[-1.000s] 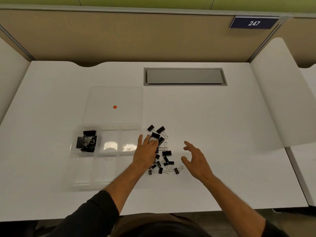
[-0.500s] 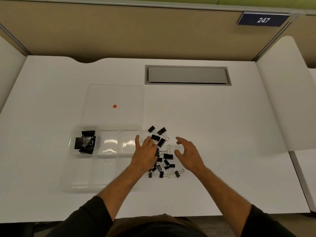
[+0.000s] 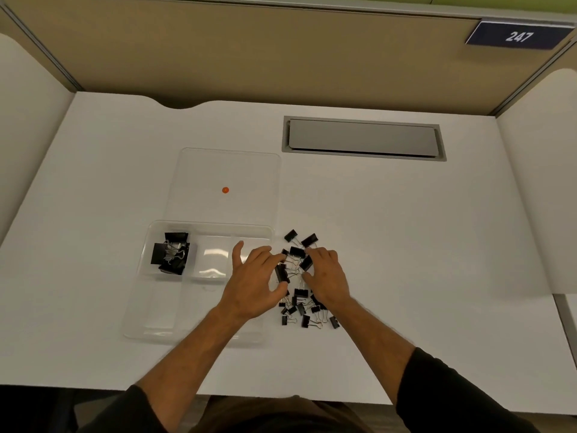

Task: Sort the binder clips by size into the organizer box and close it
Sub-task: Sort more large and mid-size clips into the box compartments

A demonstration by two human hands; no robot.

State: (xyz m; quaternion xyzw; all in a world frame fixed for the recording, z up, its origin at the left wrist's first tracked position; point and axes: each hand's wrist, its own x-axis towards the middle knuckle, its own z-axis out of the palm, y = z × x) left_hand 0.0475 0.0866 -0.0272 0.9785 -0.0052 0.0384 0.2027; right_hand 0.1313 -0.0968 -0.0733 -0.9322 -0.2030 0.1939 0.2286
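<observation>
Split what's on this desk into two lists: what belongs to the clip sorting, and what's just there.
Belongs to the job:
- loose binder clips
- large clips already sorted
- organizer box
- clear lid
- left hand, right hand

Just there:
- grey cable hatch
- sign reading 247

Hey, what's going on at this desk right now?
A person is sorting black binder clips into a clear organizer box on a white desk. Both hands are over the loose pile of clips beside the box: the left hand and right hand are reaching among the medium ones. A few large clips already sit in the box's far-left compartment; the other compartments look empty. The lid lies open behind it.
</observation>
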